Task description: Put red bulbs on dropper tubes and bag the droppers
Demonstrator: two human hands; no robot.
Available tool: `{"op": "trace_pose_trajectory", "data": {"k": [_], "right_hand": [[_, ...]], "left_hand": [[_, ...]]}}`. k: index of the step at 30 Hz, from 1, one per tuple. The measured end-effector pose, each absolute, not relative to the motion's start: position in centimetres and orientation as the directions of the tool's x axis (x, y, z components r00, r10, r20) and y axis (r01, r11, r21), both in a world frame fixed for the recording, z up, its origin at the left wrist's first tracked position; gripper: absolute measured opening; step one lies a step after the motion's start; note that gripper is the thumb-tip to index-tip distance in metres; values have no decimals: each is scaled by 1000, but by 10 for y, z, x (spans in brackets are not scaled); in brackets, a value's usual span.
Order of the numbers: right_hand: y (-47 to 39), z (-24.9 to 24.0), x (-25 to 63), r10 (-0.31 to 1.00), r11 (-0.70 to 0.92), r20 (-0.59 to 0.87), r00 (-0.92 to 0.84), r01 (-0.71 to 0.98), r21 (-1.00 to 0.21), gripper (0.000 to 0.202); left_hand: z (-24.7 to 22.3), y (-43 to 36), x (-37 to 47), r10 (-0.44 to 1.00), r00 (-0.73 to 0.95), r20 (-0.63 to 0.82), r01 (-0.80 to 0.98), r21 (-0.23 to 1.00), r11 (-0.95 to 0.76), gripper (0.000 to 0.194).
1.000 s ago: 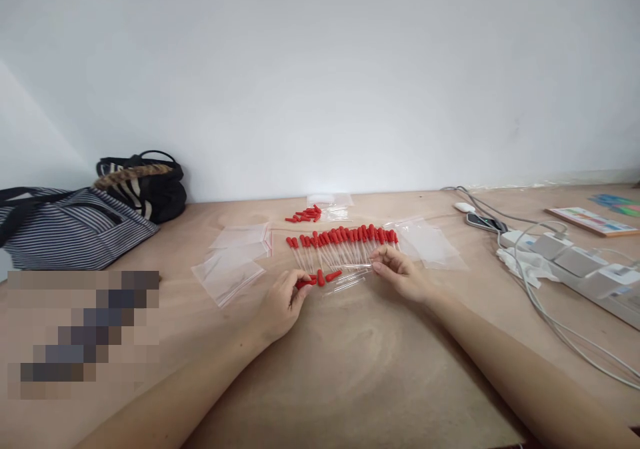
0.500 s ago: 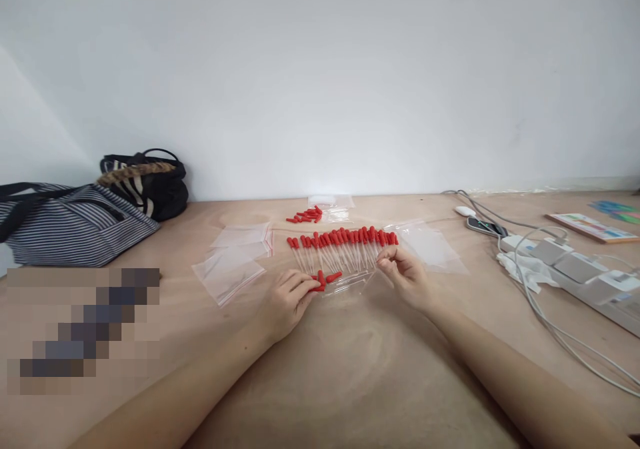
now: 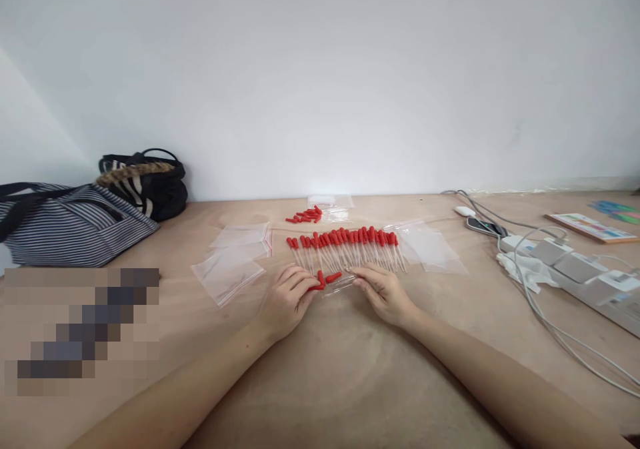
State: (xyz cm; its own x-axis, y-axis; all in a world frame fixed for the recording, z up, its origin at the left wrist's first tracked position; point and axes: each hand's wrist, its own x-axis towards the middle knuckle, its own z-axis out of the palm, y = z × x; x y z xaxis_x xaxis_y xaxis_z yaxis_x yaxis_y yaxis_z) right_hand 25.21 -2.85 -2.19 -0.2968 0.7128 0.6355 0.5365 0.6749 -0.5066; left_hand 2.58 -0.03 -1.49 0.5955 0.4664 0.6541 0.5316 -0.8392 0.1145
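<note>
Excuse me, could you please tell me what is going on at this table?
Someone is handling small red caps and clear tubes with bare hands. The left hand touches a red cap; the right hand is at the ends of some loose clear tubes, though whether it holds one is hard to tell. Just beyond lies a row of red-capped tubes. Farther back is a pile of red caps, and clear bags lie left of the row.

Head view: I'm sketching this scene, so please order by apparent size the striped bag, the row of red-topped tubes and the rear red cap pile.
Largest to smallest:
1. Striped bag
2. Row of red-topped tubes
3. Rear red cap pile
No close calls.
</note>
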Motion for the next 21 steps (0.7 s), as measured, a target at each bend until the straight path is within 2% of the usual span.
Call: {"op": "trace_pose_trajectory", "data": {"k": [4,7,17,21], "right_hand": [[-26,-23,252,655,653,677,-337,703,-282,23],[-27,-23,249,633,645,679,-372,739,-197,19],[-30,-23,241,613,644,674,-411,754,-126,18],[-31,-25,239,592,663,687,-422,739,-118,17]], "left_hand": [[-12,-3,31,471,570,673,575,82,-814,10],[-10,-5,34,465,571,677,585,62,-809,10],[-10,-7,35,444,569,693,564,65,-823,8],[-14,-5,37,460,551,697,546,116,-830,8]]}}
